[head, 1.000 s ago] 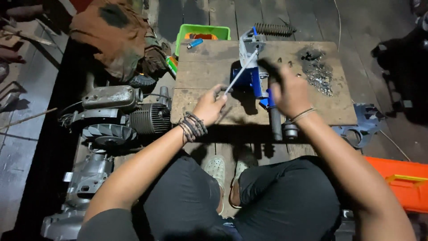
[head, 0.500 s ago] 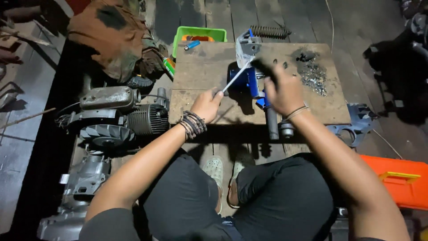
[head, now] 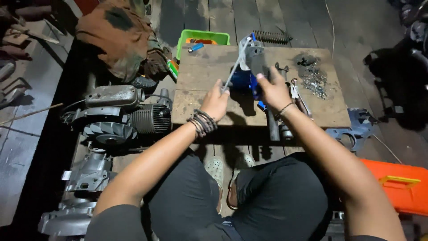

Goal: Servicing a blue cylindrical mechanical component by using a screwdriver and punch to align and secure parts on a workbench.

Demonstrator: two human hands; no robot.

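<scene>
Both my arms reach forward, elbows bent. My left hand [head: 216, 101] is closed in a grip; my right hand [head: 273, 90] curls, fingers clasped.

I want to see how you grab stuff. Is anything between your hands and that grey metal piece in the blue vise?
Nothing visible is in the way. The left hand holds a thin metal rod reaching the grey part, and the right hand rests at the blue vise.

Square worn wooden board [head: 200, 71], sitting on dark plank floor [head: 312, 18], is carrying a blue bench vise [head: 243, 82], a heap of small metal filings [head: 314, 78] and loose steel wrenches [head: 296, 93].
</scene>
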